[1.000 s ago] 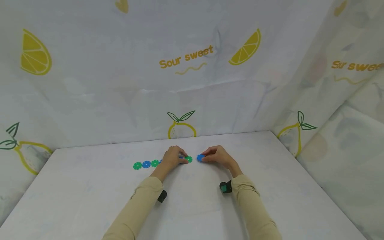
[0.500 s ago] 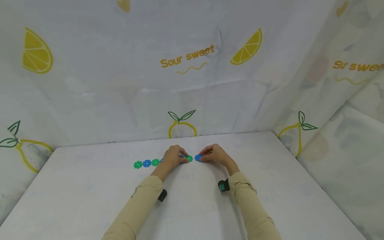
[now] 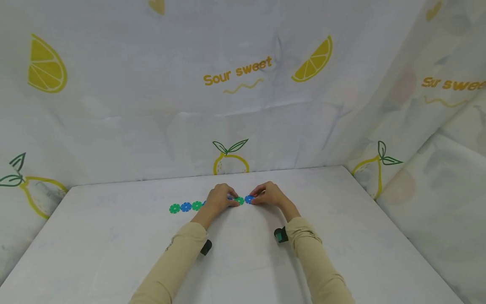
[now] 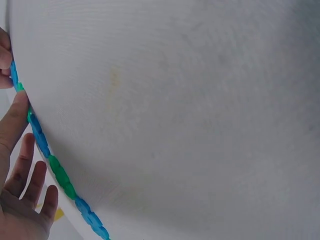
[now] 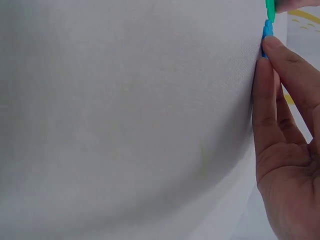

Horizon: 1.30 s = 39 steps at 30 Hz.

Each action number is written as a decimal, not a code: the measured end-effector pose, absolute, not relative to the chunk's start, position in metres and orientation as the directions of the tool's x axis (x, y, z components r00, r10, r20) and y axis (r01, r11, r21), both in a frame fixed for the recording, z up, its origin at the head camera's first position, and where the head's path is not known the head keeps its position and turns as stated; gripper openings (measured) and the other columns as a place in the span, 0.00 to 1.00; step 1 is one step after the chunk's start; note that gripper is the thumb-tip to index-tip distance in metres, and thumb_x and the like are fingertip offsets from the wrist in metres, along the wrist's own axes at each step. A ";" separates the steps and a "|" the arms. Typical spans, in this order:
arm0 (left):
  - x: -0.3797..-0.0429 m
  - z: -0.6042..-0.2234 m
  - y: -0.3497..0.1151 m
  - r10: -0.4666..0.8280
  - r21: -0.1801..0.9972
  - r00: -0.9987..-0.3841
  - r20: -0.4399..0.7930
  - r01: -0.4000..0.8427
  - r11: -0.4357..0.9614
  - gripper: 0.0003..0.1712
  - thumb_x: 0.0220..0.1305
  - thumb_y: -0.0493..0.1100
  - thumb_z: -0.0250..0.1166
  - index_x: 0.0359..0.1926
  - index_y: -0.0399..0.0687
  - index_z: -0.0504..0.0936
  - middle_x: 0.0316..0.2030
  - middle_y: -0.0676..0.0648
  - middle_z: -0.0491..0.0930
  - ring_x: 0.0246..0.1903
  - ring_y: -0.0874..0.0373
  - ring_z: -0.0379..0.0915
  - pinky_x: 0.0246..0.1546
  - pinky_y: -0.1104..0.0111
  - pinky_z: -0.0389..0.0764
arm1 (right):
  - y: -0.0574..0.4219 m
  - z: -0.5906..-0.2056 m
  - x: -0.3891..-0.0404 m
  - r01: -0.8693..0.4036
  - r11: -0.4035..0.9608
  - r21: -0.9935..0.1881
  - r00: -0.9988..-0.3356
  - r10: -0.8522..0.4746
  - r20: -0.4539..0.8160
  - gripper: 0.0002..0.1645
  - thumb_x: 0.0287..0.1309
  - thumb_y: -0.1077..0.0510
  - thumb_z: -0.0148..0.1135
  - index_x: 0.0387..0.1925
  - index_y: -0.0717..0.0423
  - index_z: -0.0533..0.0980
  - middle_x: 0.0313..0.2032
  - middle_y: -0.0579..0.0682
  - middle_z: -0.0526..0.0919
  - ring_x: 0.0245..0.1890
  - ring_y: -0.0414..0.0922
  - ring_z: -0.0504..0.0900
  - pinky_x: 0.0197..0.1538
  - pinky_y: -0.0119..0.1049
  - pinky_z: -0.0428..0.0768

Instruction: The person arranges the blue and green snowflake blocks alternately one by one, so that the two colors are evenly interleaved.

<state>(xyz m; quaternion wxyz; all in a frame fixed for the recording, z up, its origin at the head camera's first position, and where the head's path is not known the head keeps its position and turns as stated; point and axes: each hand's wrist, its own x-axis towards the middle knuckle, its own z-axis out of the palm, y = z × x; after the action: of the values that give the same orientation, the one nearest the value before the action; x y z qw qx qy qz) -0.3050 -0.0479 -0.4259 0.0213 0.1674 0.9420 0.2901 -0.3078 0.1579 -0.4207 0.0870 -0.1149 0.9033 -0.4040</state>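
Observation:
Thin notched plastic discs, green and blue by turns, lie in a row across the white table. My left hand [image 3: 218, 199] pinches the green snowflake disc [image 3: 239, 201] at the row's right end between thumb and finger. Just right of it, my right hand [image 3: 272, 196] grips a blue snowflake disc [image 3: 248, 199] by its far side. In the right wrist view the blue disc's edge [image 5: 267, 30] is very close to the green one [image 5: 270, 10]; whether they touch I cannot tell. The row's middle is hidden behind my left hand in the head view.
At the row's left end are a green disc [image 3: 174, 208], a blue disc [image 3: 185, 207] and another green disc [image 3: 197, 205]. The white table [image 3: 243, 261] meets a lemon-printed cloth [image 3: 182, 143] along its back edge. A dark wrist camera [image 3: 281, 234] sits below my right wrist.
My right hand has moved left with the blue disc, narrowing the gap to the green disc. My left hand and the row have stayed nearly in place.

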 end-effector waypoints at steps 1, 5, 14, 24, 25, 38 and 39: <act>-0.305 -0.426 -0.048 0.329 0.543 -0.943 0.057 0.306 0.782 0.12 0.49 0.44 0.76 0.36 0.46 0.88 0.42 0.47 0.82 0.51 0.49 0.74 0.56 0.57 0.72 | 0.157 -0.420 -0.308 -0.140 0.651 -0.746 -0.958 -0.280 -0.064 0.11 0.49 0.64 0.72 0.37 0.63 0.84 0.33 0.51 0.85 0.31 0.40 0.77 0.35 0.29 0.76; -0.305 -0.424 -0.047 0.332 0.495 -0.942 0.056 0.315 0.810 0.12 0.49 0.46 0.76 0.36 0.48 0.88 0.42 0.48 0.83 0.50 0.49 0.75 0.54 0.56 0.72 | 0.154 -0.419 -0.308 -0.132 0.662 -0.738 -0.958 -0.276 -0.077 0.12 0.48 0.64 0.73 0.37 0.63 0.84 0.33 0.50 0.85 0.30 0.39 0.77 0.34 0.27 0.76; -0.305 -0.422 -0.045 0.348 0.426 -0.936 0.052 0.336 0.840 0.12 0.50 0.47 0.75 0.37 0.50 0.88 0.42 0.48 0.82 0.47 0.50 0.74 0.51 0.56 0.72 | 0.152 -0.419 -0.309 -0.135 0.673 -0.727 -0.955 -0.285 -0.087 0.12 0.48 0.63 0.73 0.37 0.63 0.84 0.32 0.50 0.85 0.30 0.39 0.78 0.35 0.28 0.77; -0.306 -0.419 -0.041 0.362 0.381 -0.929 0.076 0.363 0.851 0.12 0.49 0.47 0.76 0.36 0.50 0.89 0.43 0.48 0.81 0.47 0.50 0.73 0.50 0.56 0.73 | 0.155 -0.416 -0.310 -0.125 0.685 -0.718 -0.956 -0.276 -0.097 0.12 0.48 0.63 0.73 0.37 0.62 0.84 0.32 0.49 0.85 0.30 0.39 0.78 0.35 0.28 0.76; -0.307 -0.419 -0.041 0.362 0.382 -0.929 0.077 0.363 0.850 0.12 0.49 0.47 0.76 0.36 0.50 0.89 0.43 0.48 0.81 0.47 0.50 0.73 0.50 0.56 0.73 | 0.155 -0.416 -0.311 -0.125 0.684 -0.719 -0.956 -0.277 -0.098 0.12 0.48 0.63 0.73 0.37 0.62 0.84 0.32 0.50 0.85 0.30 0.39 0.78 0.35 0.28 0.76; -0.311 -0.424 -0.051 0.359 0.404 -0.929 0.086 0.362 0.840 0.18 0.46 0.48 0.77 0.39 0.48 0.88 0.45 0.47 0.82 0.49 0.49 0.74 0.51 0.56 0.75 | 0.148 -0.416 -0.312 -0.127 0.680 -0.722 -0.947 -0.300 -0.116 0.12 0.49 0.63 0.71 0.38 0.62 0.83 0.32 0.50 0.83 0.30 0.39 0.77 0.35 0.29 0.77; -0.310 -0.424 -0.053 0.360 0.406 -0.928 0.093 0.366 0.838 0.18 0.46 0.48 0.77 0.39 0.48 0.88 0.45 0.47 0.82 0.49 0.49 0.74 0.51 0.56 0.75 | 0.147 -0.417 -0.312 -0.130 0.679 -0.722 -0.946 -0.304 -0.116 0.12 0.50 0.63 0.71 0.38 0.62 0.82 0.33 0.50 0.83 0.30 0.39 0.77 0.35 0.29 0.77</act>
<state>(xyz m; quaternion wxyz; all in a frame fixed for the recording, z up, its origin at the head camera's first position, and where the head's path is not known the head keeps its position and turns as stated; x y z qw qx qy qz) -0.3101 -0.0529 -0.4241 -0.0065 0.1895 0.9585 0.2129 -0.3125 0.1470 -0.4166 0.1138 -0.1195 0.9093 -0.3821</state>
